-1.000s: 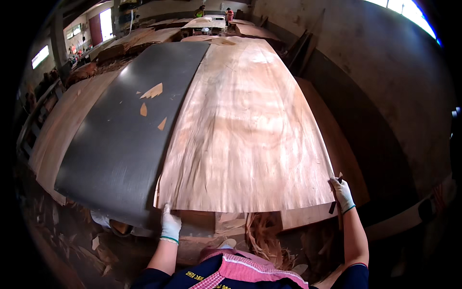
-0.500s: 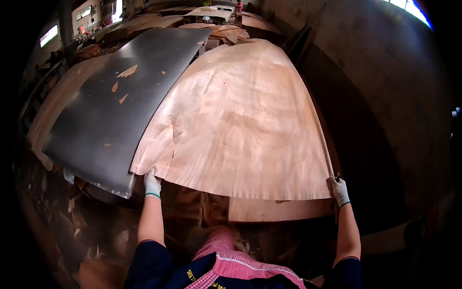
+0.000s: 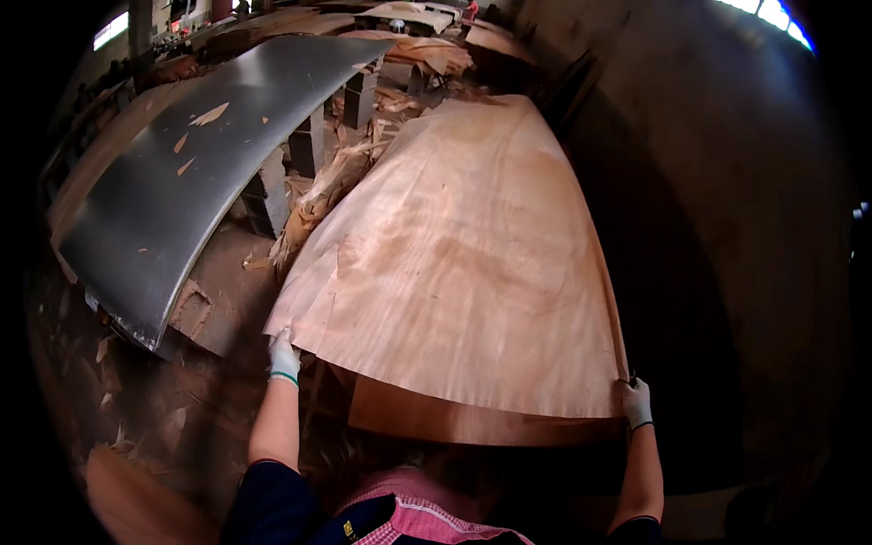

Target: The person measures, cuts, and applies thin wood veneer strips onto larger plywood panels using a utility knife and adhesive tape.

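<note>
A large, thin sheet of wood veneer point(image 3: 454, 263), pale reddish-brown with wavy grain, stretches away in front of me. My left hand point(image 3: 283, 354), in a white glove with a green cuff edge, grips its near left corner. At the near right corner my right hand point(image 3: 637, 401), gloved the same way, is closed on the sheet; a small dark object sticks up beside its thumb, too small to name. The near edge sags between my hands. Beneath it shows another wood sheet point(image 3: 454, 423), partly hidden by the one I hold.
To the left, a dark smooth-topped table point(image 3: 182, 209) carries a few veneer scraps point(image 3: 211, 114) and rests on concrete blocks point(image 3: 266, 195). Torn veneer pieces point(image 3: 318, 195) litter the floor beside it. A bare wall point(image 3: 708, 136) rises on the right. More stacked sheets point(image 3: 418, 50) lie farther back.
The veneer sheet in both my hands has shifted right, away from the dark table, and lower. A gap with concrete blocks and scraps now shows between table and sheet.
</note>
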Tool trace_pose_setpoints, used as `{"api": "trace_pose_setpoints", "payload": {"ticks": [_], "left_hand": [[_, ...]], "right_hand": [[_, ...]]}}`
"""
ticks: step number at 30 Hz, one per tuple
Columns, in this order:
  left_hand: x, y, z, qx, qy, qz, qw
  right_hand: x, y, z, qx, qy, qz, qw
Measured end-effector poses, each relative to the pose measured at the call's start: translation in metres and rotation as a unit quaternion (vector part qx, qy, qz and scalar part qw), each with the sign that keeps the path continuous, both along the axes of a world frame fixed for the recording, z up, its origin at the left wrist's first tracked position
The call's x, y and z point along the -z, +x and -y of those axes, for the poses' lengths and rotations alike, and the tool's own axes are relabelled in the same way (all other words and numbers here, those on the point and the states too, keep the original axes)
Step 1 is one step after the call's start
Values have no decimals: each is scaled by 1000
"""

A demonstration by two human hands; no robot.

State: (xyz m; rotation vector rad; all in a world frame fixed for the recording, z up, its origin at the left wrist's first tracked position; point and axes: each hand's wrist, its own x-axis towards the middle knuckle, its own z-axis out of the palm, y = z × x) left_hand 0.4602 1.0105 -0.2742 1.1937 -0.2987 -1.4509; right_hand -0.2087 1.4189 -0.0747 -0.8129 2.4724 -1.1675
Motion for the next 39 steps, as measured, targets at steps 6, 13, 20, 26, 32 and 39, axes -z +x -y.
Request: {"api": "trace_pose_setpoints", "payload": {"ticks": [6, 13, 20, 26, 32, 39], "left_hand": [[24, -23, -45, 16, -12, 40, 999], [25, -56, -134, -15, -69, 79, 994], [81, -69, -122, -61, -20, 90, 994], [87, -180, -162, -132, -62, 158, 977], [119, -210, -193, -135, -19, 201, 970], [143, -257, -230, -98, 23, 211, 972]], "right_hand": [[-8, -17, -27, 30, 49, 7, 998], [11, -20, -90, 51, 156, -117, 980], [38, -76, -86, 29, 252, -217, 943], [87, -134, -119, 49, 306, -246, 918], [124, -158, -100, 34, 338, -210, 917], [177, -171, -97, 66, 331, -197, 921]]}}
